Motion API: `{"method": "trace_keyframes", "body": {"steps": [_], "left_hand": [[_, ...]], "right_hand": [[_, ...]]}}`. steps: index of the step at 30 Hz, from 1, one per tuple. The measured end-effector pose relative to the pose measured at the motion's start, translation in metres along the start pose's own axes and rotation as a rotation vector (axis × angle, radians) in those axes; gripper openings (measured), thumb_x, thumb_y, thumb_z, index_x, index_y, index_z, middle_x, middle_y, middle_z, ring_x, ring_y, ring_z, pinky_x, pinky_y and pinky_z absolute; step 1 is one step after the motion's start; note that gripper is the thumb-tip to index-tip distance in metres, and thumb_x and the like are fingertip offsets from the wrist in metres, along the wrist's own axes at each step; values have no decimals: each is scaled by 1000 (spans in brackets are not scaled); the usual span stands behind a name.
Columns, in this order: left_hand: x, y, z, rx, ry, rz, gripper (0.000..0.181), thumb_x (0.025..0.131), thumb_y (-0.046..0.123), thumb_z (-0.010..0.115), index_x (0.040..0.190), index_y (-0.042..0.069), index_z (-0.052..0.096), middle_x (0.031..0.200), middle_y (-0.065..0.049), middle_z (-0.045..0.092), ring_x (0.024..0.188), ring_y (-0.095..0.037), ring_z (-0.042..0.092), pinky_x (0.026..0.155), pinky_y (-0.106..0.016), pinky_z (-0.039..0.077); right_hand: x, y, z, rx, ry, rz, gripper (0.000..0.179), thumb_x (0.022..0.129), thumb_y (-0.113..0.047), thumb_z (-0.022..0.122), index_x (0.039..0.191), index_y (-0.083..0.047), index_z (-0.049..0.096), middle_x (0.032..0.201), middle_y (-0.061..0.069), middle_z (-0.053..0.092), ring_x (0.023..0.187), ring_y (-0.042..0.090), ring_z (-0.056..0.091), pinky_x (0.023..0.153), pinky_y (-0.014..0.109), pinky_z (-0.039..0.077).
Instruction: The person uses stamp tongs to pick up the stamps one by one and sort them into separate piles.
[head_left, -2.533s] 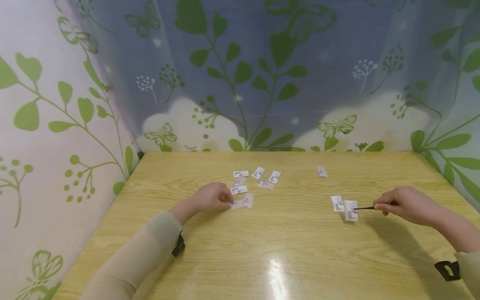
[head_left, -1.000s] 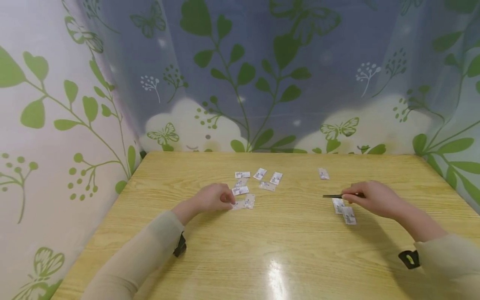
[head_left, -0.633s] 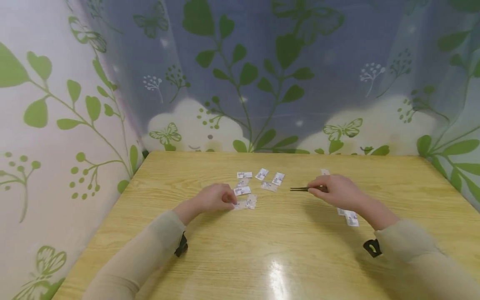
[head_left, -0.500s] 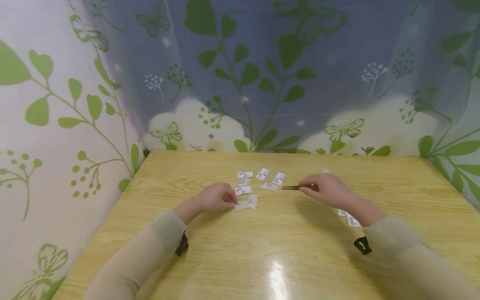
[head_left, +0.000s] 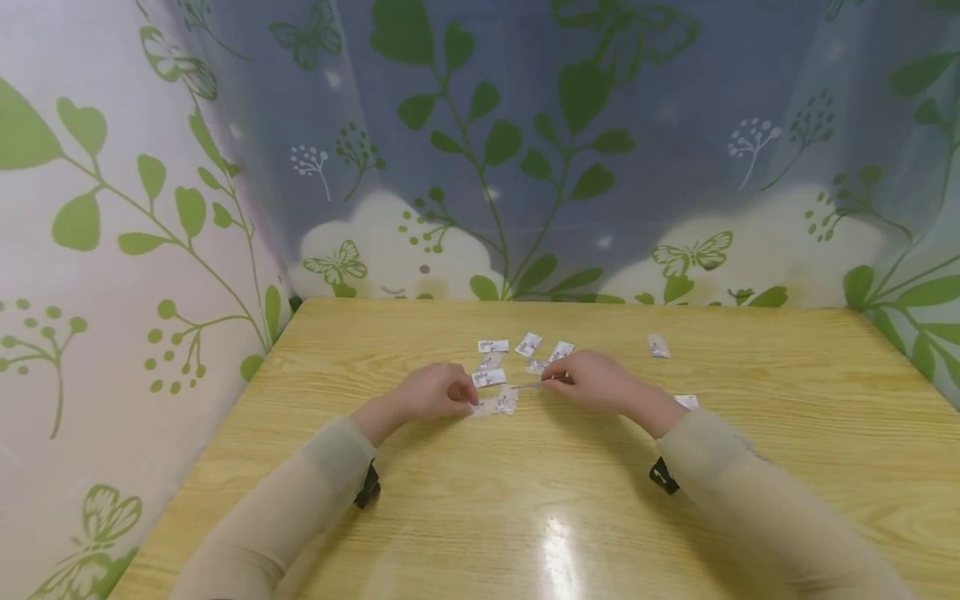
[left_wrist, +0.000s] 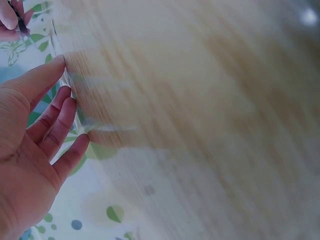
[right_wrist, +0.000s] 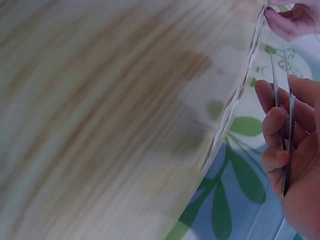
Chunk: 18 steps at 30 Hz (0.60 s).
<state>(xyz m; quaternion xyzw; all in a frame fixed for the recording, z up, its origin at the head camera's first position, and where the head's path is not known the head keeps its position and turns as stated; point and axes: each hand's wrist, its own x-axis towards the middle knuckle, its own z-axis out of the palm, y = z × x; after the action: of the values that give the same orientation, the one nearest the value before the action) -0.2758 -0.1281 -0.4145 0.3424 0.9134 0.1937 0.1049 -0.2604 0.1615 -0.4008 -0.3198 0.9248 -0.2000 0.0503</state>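
In the head view, several small, flat printed packets, some whitish and some clear, lie in a cluster at mid-table. My left hand (head_left: 431,392) rests its fingertips at the left end of the nearest clear packet (head_left: 484,406); the left wrist view shows the fingers only slightly bent. Tweezers (right_wrist: 285,135) are pinched in my right hand (head_left: 588,382), their prongs apart in the right wrist view. Their tips hover near the upper edge of another clear packet (head_left: 507,400), just below a white packet (head_left: 489,378). The right hand partly hides two packets behind it.
The wooden table (head_left: 465,508) meets a leaf-patterned cloth (head_left: 420,167) at the back and left. One packet (head_left: 658,346) lies alone at the back right. Another packet (head_left: 686,402) shows just above my right sleeve, which covers the spot below it.
Earlier, the tweezers held a packet at the right and left it overlapping another. The right hand has since carried the tweezers leftward to the cluster. The left hand stays in place.
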Motion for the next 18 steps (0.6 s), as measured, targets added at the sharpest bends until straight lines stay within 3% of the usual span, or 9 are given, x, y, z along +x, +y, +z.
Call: {"method": "trace_keyframes", "body": {"steps": [9, 18], "left_hand": [[-1, 2, -2, -7, -9, -3, 5, 87, 20, 73, 92, 20, 72, 89, 7, 60, 84, -12, 57, 78, -32, 48], [0, 1, 0, -7, -3, 4, 7, 87, 20, 73, 93, 20, 71, 89, 8, 60, 84, -12, 57, 78, -32, 48]], "right_hand": [[12, -12, 10, -49, -39, -2, 22, 98, -21, 59, 110, -8, 73, 107, 4, 71, 99, 22, 66, 89, 41, 50], [18, -16, 15, -31, -56, 2, 20, 98, -21, 59, 108, -11, 74, 103, 1, 71, 95, 19, 66, 86, 40, 51]]}}
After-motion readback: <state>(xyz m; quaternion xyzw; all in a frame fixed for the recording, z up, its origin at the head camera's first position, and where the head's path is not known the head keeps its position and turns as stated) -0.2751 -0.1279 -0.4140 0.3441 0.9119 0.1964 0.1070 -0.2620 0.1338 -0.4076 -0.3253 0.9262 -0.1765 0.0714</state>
